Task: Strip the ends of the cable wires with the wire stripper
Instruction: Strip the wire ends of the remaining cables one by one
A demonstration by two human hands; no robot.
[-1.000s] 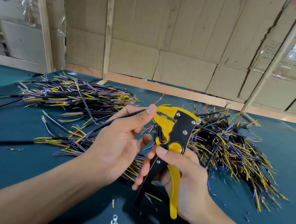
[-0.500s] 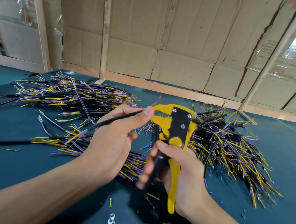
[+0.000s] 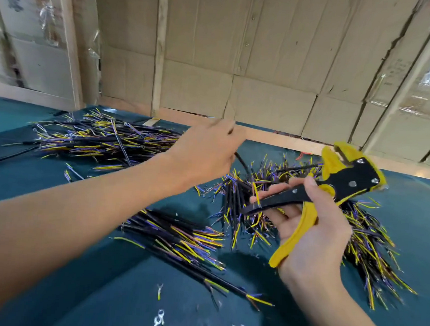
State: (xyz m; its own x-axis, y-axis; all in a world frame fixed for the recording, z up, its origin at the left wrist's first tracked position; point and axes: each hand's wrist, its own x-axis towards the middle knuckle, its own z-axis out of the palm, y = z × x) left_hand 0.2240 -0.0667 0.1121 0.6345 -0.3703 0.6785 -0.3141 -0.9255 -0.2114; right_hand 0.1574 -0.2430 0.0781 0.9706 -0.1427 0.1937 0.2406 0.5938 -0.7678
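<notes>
My right hand (image 3: 312, 234) holds the yellow and black wire stripper (image 3: 333, 187) by its handles, jaws pointing up and right, handles spread apart. My left hand (image 3: 207, 152) is stretched out over the table and blurred; it grips a black cable (image 3: 241, 160) whose end trails down toward the right pile. The cable is out of the stripper's jaws. A large pile of black cables with yellow and purple wire ends (image 3: 363, 237) lies under and right of my right hand.
A second cable pile (image 3: 104, 138) lies at the far left, and a smaller bundle (image 3: 179, 238) sits near the middle of the green table (image 3: 56, 186). Small ring terminals (image 3: 159, 320) and wire scraps are scattered near the front. Cardboard walls (image 3: 265, 65) stand behind.
My left hand pulled the cable away from the stripper jaws and swung it out over the table. My right hand moved the stripper right and tilted it, with the handles spread.
</notes>
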